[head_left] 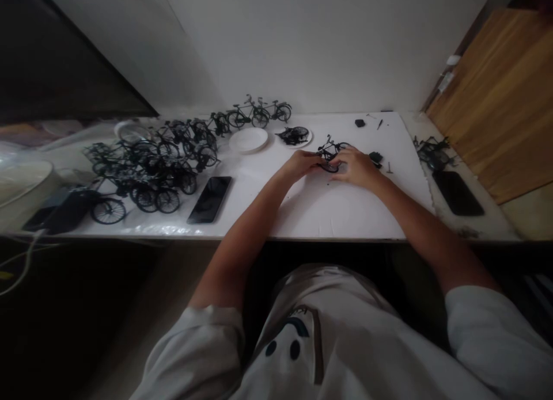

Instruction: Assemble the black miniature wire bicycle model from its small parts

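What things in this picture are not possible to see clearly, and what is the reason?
Head view:
- Small bicycle: partly covered by the left hand and right hand.
- Bicycle pile: overlapping; exact number unclear.
- Wooden panel: cut off by right edge.
- Dark speck: too small to identify.

we see a scrap of dark lettering (303, 310) on the front of the pale shirt (358, 331), too small and dim for us to read.
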{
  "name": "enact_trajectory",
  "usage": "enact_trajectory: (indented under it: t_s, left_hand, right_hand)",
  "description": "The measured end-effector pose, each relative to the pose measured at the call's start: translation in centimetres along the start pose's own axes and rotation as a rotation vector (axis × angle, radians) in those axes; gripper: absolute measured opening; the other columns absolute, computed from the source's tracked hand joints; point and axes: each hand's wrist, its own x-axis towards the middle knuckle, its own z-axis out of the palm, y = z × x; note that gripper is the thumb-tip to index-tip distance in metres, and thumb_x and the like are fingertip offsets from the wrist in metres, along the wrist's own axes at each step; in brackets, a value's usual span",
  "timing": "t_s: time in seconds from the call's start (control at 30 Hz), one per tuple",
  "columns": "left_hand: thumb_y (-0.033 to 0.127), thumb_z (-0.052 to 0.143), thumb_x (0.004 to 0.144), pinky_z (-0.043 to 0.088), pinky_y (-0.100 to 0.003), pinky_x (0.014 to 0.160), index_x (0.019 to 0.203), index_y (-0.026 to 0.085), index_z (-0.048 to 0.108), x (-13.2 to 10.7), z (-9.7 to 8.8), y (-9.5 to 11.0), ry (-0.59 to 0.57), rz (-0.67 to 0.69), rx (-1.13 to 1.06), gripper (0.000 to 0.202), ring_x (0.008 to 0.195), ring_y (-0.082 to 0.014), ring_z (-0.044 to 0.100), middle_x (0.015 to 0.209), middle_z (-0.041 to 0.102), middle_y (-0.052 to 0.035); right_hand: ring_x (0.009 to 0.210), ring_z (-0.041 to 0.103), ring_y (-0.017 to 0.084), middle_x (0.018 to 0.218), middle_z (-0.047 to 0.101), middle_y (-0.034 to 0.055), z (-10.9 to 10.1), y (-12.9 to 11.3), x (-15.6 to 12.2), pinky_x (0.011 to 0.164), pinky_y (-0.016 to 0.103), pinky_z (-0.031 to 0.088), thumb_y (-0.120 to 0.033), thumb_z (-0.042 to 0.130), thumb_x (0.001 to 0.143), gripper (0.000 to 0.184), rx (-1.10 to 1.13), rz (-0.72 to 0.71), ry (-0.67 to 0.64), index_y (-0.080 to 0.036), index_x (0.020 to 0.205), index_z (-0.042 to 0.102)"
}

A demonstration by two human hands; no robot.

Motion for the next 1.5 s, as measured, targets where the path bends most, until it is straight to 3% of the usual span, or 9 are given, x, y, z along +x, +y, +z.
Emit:
enact_trajectory:
  t_s: [0.1, 0.23, 0.53, 0.7, 0.83, 0.97, 1.13, 1.3, 1.5]
  left_hand:
    - [0.003, 0.075, 0.092, 0.060, -0.025, 0.097, 0.078, 0.010, 0.080, -0.1, 0.2, 0.1, 0.027, -0.015, -0.007, 0.016, 0.085, -0.0120, 0.076, 0.086, 0.081, -0.0063]
    - [0.002, 0.074, 0.094, 0.059, -0.022, 0.099, 0.078, 0.009, 0.080, -0.3, 0.4, 0.3, 0.005, -0.057, -0.031, 0.019, 0.088, -0.0113, 0.077, 0.092, 0.082, -0.0076]
    - [0.004, 0.070, 0.096, 0.060, -0.023, 0.099, 0.082, 0.010, 0.080, -0.2, 0.4, 0.3, -0.026, -0.135, -0.045, 0.018, 0.093, -0.0139, 0.080, 0.096, 0.083, -0.0100]
    - [0.025, 0.072, 0.098, 0.063, -0.034, 0.093, 0.100, 0.011, 0.077, 0.2, 0.1, 0.2, -0.019, -0.177, -0.015, 0.015, 0.083, -0.0217, 0.081, 0.088, 0.082, -0.0147]
    - [0.045, 0.065, 0.102, 0.065, -0.039, 0.090, 0.122, 0.014, 0.072, 0.4, 0.0, 0.0, 0.003, -0.192, 0.016, 0.038, 0.076, -0.0277, 0.081, 0.078, 0.079, -0.0135]
    - [0.055, 0.065, 0.104, 0.066, -0.040, 0.087, 0.113, 0.013, 0.074, 0.2, 0.0, -0.4, 0.002, -0.175, 0.084, 0.044, 0.075, -0.0293, 0.082, 0.070, 0.075, -0.0109]
    - [0.045, 0.067, 0.108, 0.065, -0.034, 0.084, 0.105, 0.014, 0.073, -0.1, 0.3, -0.3, 0.005, -0.170, 0.125, 0.032, 0.075, -0.0246, 0.081, 0.067, 0.075, -0.0082]
    - [0.038, 0.069, 0.108, 0.064, -0.035, 0.083, 0.106, 0.013, 0.072, -0.3, 0.8, 0.1, 0.043, -0.190, 0.136, 0.025, 0.072, -0.0235, 0.080, 0.070, 0.077, -0.0094]
    - [0.037, 0.080, 0.102, 0.064, -0.038, 0.089, 0.096, 0.014, 0.073, -0.2, 0.7, 0.1, 0.064, -0.160, 0.149, 0.024, 0.069, -0.0206, 0.077, 0.071, 0.072, -0.0043]
  right_hand:
    - [0.116, 0.067, 0.034, 0.110, 0.081, 0.0091, 0.3, -0.3, 0.1, 0.091, 0.048, 0.058, -0.023, 0.092, 0.085, 0.021, -0.078, 0.007, 0.047, -0.024, 0.102, 0.081]
    - [0.122, 0.063, 0.036, 0.112, 0.080, 0.0086, 0.4, -1.1, 0.0, 0.076, 0.046, 0.056, -0.009, 0.081, 0.087, 0.023, -0.179, 0.016, 0.098, -0.026, 0.101, 0.079]
    - [0.123, 0.062, 0.036, 0.109, 0.081, 0.0093, -0.2, -1.8, 0.0, 0.080, 0.048, 0.057, -0.017, 0.081, 0.091, 0.015, -0.179, 0.008, 0.062, -0.027, 0.102, 0.081]
    - [0.122, 0.063, 0.035, 0.108, 0.080, 0.0079, -0.2, -1.8, 0.1, 0.087, 0.048, 0.057, -0.016, 0.081, 0.091, 0.016, -0.132, 0.019, 0.064, -0.028, 0.100, 0.082]
    - [0.121, 0.064, 0.033, 0.110, 0.078, 0.0077, -0.4, -1.9, 0.1, 0.098, 0.049, 0.057, -0.022, 0.079, 0.094, 0.010, -0.036, -0.024, 0.074, -0.029, 0.102, 0.080]
    - [0.103, 0.067, 0.028, 0.113, 0.072, 0.0082, -0.9, -1.5, -0.1, 0.092, 0.043, 0.058, -0.028, 0.080, 0.092, 0.019, 0.075, -0.017, 0.066, -0.027, 0.111, 0.078]
    - [0.083, 0.062, 0.022, 0.097, 0.068, 0.0058, -1.5, -0.4, 0.0, 0.080, 0.039, 0.055, -0.047, 0.080, 0.093, 0.028, 0.183, -0.020, 0.178, -0.024, 0.109, 0.077]
    - [0.064, 0.058, 0.020, 0.070, 0.063, 0.0001, -2.0, 0.2, 0.0, 0.062, 0.036, 0.050, -0.070, 0.082, 0.088, 0.051, 0.312, 0.232, 0.230, -0.023, 0.109, 0.074]
    - [0.052, 0.058, 0.019, 0.062, 0.064, -0.0005, -2.3, -1.0, 0.1, 0.053, 0.037, 0.052, -0.077, 0.082, 0.084, 0.061, 0.477, 0.374, 0.258, -0.025, 0.114, 0.072]
